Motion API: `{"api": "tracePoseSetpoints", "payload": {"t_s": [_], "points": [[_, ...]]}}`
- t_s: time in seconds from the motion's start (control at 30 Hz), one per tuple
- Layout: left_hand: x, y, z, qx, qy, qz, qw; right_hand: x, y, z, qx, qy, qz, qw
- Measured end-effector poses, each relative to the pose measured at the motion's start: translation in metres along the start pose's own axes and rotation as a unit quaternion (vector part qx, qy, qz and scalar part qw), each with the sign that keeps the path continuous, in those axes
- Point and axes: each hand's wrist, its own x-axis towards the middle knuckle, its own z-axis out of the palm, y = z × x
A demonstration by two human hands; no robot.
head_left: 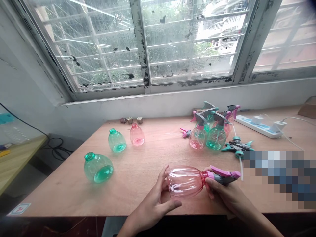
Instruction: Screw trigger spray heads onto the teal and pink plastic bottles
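Note:
A clear pink spray bottle [185, 181] lies sideways above the front part of the table, its base toward the left. My right hand [222, 192] is closed around its collar, just below the pink-and-grey trigger head [224, 175]. At the base end is my left hand [158, 199], loosely curved, with thumb and fingers apart. Its fingertips are by the bottle's base, and whether they touch it is hard to tell. The thumb stands away from the bottle, below its side.
Headless bottles stand at the left: two green, one pink [137, 135]. Assembled spray bottles [216, 136] cluster at the back right, near loose trigger heads [238, 146]. A white power strip [258, 126] lies behind them. Small blocks [130, 120] sit near the wall. A blurred patch covers the right side.

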Motion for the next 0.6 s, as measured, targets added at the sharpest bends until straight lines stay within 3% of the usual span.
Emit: {"api": "tracePoseSetpoints", "payload": {"t_s": [0.4,0.6], "points": [[0.0011,0.0001,-0.0003,0.000,-0.012,0.004,1.000,0.0017,0.0044,-0.0041,-0.018,-0.029,-0.002,0.999],[0.0018,-0.0007,-0.0010,0.011,-0.007,-0.007,1.000,0.0008,0.0041,-0.0033,-0.014,-0.013,0.006,1.000]]}}
